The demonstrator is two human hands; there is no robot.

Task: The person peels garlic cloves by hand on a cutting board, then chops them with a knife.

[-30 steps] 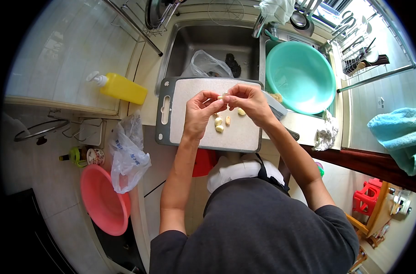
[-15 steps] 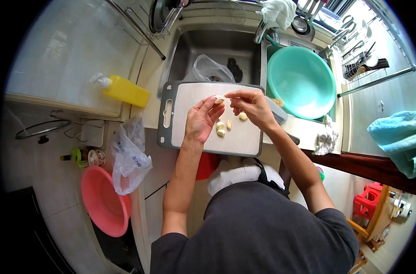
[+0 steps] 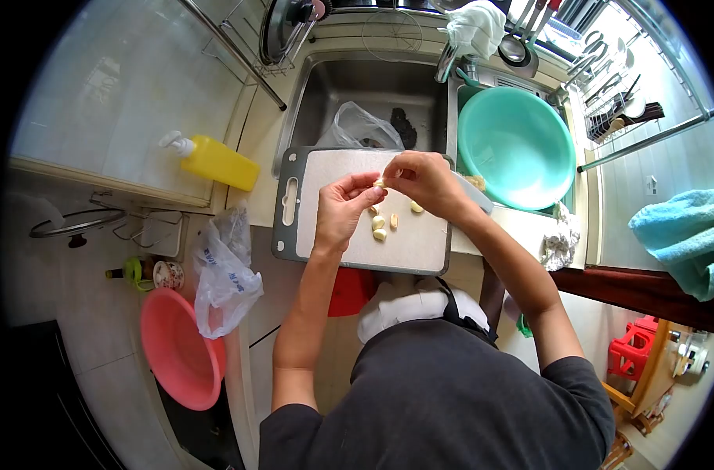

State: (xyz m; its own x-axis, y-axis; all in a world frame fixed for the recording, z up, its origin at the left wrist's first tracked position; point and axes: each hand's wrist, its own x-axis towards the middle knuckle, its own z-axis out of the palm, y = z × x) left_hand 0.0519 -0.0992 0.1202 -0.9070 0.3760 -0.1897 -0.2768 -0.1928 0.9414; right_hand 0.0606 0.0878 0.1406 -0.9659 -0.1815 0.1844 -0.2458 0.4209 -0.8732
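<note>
Above the cutting board [image 3: 333,243], my left hand [image 3: 343,210] pinches a pale garlic clove [image 3: 380,183] between thumb and fingers. My right hand [image 3: 426,182] is closed at the same clove, its fingertips pressed on it from the right. Its fingers cover part of the clove. On the board below the hands lie several more garlic cloves [image 3: 394,222], the nearest one partly hidden under my left fingers. A knife blade [image 3: 476,194] shows beside my right wrist, mostly covered by the forearm.
Behind the board is a steel sink [image 3: 333,78] with a clear plastic bag [image 3: 358,125] in it. A green basin [image 3: 518,149] stands right, a yellow pump bottle [image 3: 218,163] left. A plastic bag [image 3: 225,282] hangs above a pink basin [image 3: 177,348]. A crumpled cloth [image 3: 561,239] lies right.
Both hands have moved slightly down and closer together. My right fingers, apart from the clove before, now meet it. The view has shifted a little.
</note>
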